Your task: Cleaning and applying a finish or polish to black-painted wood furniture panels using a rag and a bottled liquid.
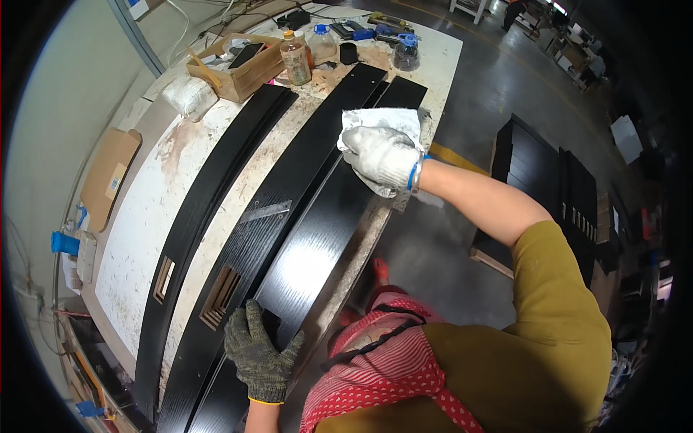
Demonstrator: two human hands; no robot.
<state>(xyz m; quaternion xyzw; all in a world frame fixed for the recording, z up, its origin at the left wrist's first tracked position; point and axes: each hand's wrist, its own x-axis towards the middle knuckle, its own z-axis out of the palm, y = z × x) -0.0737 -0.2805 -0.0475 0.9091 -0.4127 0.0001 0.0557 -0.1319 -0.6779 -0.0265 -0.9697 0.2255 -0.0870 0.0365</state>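
Note:
My right hand, in a white knit glove, presses a folded white cloth onto the far part of a glossy black board. Its fingers are curled over the cloth. Lower down, my left hand wears a dark grey-green glove and lies on the near part of that board, fingers stretched out, beside a dark cut-out. Next to this board lies a second black board with slotted openings and a small metal ruler on it. A third black board with a rectangular opening lies farther left.
At the table's far end stand a wooden box of odds and ends, a glass bottle, plastic jugs and hand tools. A white bundle sits by the box. Stacked black panels stand on the right across the floor.

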